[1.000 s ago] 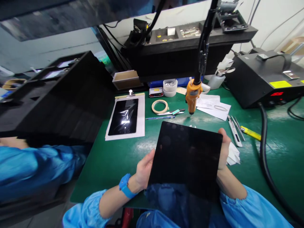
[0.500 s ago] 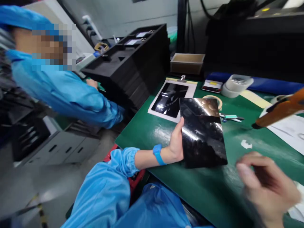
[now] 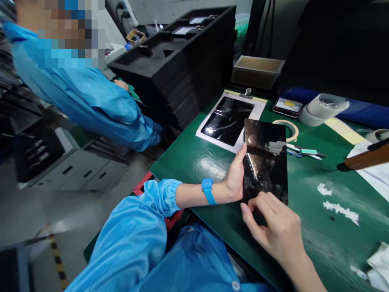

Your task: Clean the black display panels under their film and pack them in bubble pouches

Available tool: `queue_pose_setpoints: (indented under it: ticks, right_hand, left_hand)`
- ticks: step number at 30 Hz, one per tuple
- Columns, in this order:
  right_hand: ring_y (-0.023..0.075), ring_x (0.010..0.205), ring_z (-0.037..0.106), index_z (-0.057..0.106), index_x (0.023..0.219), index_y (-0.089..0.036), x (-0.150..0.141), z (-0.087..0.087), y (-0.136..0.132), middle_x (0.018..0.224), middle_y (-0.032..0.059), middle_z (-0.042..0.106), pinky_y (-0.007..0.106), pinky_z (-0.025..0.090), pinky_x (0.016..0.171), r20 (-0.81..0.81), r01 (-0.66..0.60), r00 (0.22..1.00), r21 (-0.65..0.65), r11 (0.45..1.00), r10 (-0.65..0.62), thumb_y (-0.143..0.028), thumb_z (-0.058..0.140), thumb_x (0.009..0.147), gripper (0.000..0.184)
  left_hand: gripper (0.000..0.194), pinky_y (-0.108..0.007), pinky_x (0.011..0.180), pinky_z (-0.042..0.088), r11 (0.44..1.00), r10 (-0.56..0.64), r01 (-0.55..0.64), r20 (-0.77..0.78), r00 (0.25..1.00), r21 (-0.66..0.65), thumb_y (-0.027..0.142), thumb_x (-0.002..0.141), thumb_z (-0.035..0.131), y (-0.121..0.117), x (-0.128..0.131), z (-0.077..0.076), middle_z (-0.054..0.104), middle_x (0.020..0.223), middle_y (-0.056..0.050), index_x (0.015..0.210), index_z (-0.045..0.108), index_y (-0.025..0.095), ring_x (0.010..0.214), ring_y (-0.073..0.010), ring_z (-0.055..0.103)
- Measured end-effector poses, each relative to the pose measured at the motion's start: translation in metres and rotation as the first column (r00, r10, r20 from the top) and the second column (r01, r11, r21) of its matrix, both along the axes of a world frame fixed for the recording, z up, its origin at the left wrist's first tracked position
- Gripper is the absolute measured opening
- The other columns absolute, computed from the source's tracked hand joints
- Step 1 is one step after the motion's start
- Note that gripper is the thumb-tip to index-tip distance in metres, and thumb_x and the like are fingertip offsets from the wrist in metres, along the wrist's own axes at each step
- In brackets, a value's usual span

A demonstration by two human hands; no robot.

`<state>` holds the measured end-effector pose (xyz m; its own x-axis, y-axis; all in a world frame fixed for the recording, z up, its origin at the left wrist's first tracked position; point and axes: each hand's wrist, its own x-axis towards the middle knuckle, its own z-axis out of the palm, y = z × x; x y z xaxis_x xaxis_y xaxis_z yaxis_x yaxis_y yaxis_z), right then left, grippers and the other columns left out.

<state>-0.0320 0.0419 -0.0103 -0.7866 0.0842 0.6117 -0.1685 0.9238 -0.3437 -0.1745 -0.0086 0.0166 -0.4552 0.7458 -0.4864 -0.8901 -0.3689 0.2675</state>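
Note:
A glossy black tablet (image 3: pixel 267 162) is tilted up above the green table, its dark face towards me and marked with smudges and reflections. My left hand (image 3: pixel 235 176) is closed around its left edge, thumb at the front edge and the other fingers hidden behind. At the tablet's lower edge is my right hand (image 3: pixel 273 225), fingers curled and thumb close to the index finger near the lower left corner. Whatever those fingertips pinch, if anything, is too small to make out. Another black tablet (image 3: pixel 227 121) lies flat on a white clipboard (image 3: pixel 261 106) behind.
Torn white scraps (image 3: pixel 342 211), pens (image 3: pixel 306 152), a tape roll (image 3: pixel 293 132) and an orange-brown tool (image 3: pixel 367 158) are to the right. Stacked black trays (image 3: pixel 188 77) rise behind at left, beside a co-worker in blue (image 3: pixel 91 101). A beige box (image 3: pixel 258 72) stands at the back.
My right hand has moved left and up, from over the table to the tablet's lower edge. The tablet is still in my left hand, turned slightly. The camera view has shifted.

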Motion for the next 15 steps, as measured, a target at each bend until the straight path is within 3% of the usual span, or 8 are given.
queue_pose_setpoints:
  ticks: [6,11,15]
  right_hand:
    - [0.0142,0.066,0.058,0.055,0.099,-0.023,0.003,0.005,0.006,0.078,-0.0028,0.061,0.033,0.047,0.069,0.004,-0.087,0.996,-0.141,0.986,0.089,-0.009,0.06,0.115,0.022]
    - [0.0144,0.066,0.054,0.053,0.095,-0.024,0.001,-0.002,0.003,0.076,-0.005,0.058,0.035,0.042,0.073,-0.011,-0.033,0.999,-0.071,0.997,0.032,-0.024,0.077,0.113,0.031]
    - [0.0136,0.067,0.051,0.05,0.093,-0.024,-0.001,-0.006,0.0,0.076,-0.0055,0.054,0.034,0.042,0.076,-0.011,-0.01,1.0,-0.04,0.999,0.01,-0.011,0.069,0.113,0.031]
  left_hand:
    - [0.052,-0.05,0.132,0.053,0.999,0.029,-0.032,-0.069,0.997,-0.043,0.043,0.122,0.054,0.001,-0.005,0.004,0.085,0.15,-0.009,0.167,0.07,0.021,0.15,-0.0364,0.073]
    - [0.057,-0.053,0.13,0.054,1.0,-0.016,0.015,-0.072,0.997,-0.004,0.051,0.123,0.048,0.001,-0.007,0.002,0.085,0.149,-0.013,0.163,0.073,0.019,0.152,-0.0387,0.072]
    - [0.058,-0.056,0.13,0.054,0.996,-0.065,0.07,-0.086,0.994,0.051,0.053,0.123,0.047,0.0,-0.004,-0.005,0.085,0.148,-0.013,0.162,0.074,0.019,0.149,-0.0394,0.074]
